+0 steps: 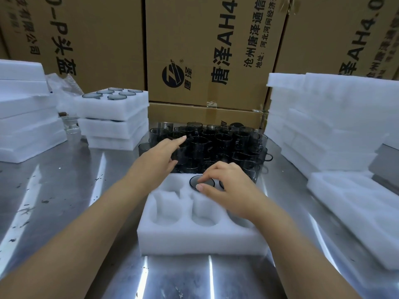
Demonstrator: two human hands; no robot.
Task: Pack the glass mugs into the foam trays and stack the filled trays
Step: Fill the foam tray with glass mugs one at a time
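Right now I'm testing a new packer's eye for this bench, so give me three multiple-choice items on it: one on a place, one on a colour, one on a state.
1. Where does the stack of filled trays stand, relative to the loose mugs?
A. in front of them
B. to their left
C. to their right

2. What colour are the loose mugs?
A. smoky grey
B. red
C. green

3. The near-left cavity of the front tray is:
A. holding a mug
B. taped over
C. empty

Key:
1 B: the stack stands left of the cluster.
2 A: the glass is dark grey.
3 C: only white foam shows inside it.
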